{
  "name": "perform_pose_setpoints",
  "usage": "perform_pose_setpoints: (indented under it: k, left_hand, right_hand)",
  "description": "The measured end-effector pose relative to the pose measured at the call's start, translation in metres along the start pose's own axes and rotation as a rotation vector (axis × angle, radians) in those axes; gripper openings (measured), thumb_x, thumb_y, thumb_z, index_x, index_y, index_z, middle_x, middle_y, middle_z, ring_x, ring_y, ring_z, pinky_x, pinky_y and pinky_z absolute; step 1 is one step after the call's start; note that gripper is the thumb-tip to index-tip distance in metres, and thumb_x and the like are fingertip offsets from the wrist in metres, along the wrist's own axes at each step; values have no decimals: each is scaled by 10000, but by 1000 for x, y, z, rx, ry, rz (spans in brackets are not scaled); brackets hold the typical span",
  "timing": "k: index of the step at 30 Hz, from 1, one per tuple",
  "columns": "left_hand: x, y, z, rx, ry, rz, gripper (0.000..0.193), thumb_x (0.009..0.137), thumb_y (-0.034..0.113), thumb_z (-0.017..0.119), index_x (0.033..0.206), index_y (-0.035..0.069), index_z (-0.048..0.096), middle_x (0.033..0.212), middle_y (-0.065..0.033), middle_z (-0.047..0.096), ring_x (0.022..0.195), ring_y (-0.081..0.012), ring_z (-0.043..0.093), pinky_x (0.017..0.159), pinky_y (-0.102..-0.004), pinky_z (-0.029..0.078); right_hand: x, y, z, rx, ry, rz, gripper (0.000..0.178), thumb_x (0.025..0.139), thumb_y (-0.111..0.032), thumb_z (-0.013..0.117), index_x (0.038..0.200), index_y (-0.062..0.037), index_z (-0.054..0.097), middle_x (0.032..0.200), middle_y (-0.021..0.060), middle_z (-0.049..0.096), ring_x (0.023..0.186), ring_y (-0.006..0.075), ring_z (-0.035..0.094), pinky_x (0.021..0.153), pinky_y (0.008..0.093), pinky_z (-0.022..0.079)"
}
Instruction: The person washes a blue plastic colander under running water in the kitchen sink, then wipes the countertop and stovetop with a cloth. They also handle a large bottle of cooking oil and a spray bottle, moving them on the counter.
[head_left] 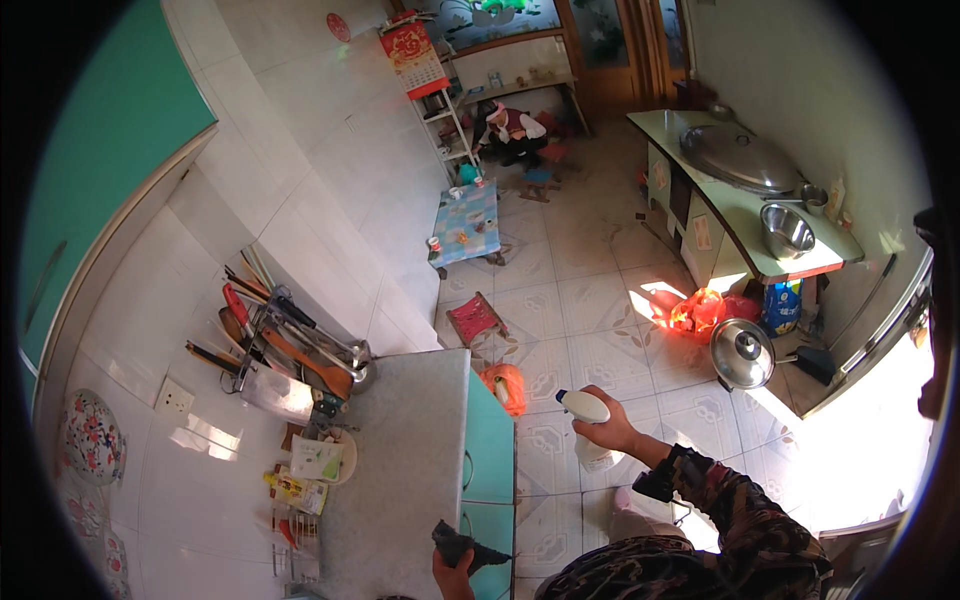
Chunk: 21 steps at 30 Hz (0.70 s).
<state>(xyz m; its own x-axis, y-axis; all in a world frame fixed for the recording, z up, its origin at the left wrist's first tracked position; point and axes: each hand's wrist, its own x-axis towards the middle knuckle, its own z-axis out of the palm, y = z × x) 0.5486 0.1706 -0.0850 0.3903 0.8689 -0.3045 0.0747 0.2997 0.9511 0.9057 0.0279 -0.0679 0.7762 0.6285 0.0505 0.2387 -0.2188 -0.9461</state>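
Note:
In my right hand is a white spray bottle with a dark blue nozzle tip, held upright over the tiled floor. My fingers wrap round its neck. Down at the lower edge, my left hand grips a dark grey cloth, bunched up, by the front edge of the grey countertop. Whether the cloth touches the counter I cannot tell. Green cabinet doors stand below that edge.
Ladles and a wooden spatula fill a wall rack at left. An orange bag and a pink stool are on the floor beyond the counter. A lidded pot stands at right. Another person squats at the far end.

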Motion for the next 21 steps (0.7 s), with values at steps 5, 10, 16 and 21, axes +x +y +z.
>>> perform_pose_setpoints:
  k: [5, 10, 16, 21]
  left_hand:
    - [62, 7, 112, 32, -34, -64, 452, 735, -86, 657, 1153, 43, 542, 1017, -67, 618, 922, -202, 613, 792, -339, 533]
    - [147, -3, 196, 227, -58, 10, 405, 703, -59, 722, 1071, 40, 582, 986, -53, 624, 877, -175, 602, 776, -311, 501]
    - [270, -11, 300, 124, -37, -86, 413, 677, -45, 750, 1052, 37, 599, 958, -39, 630, 853, -152, 597, 764, -303, 492]
    - [386, 17, 411, 102, -88, -179, 403, 705, -58, 719, 1077, 41, 598, 932, -41, 645, 813, -163, 627, 743, -303, 519]
  right_hand:
    - [86, 48, -110, -58, 145, -75, 363, 691, -172, 664, 1037, -81, 608, 885, 133, 669, 839, 308, 655, 736, 363, 522]
    - [178, 95, -183, -56, 213, -51, 357, 683, -139, 668, 1022, -36, 622, 889, 128, 670, 827, 256, 664, 731, 336, 519]
    - [302, 142, -236, 87, 229, 46, 359, 698, -99, 655, 1047, -21, 625, 900, 85, 669, 831, 175, 644, 740, 305, 506]
    - [418, 151, -281, 40, 255, 54, 320, 712, -75, 629, 1027, -20, 621, 835, 39, 624, 783, 130, 598, 716, 276, 483]
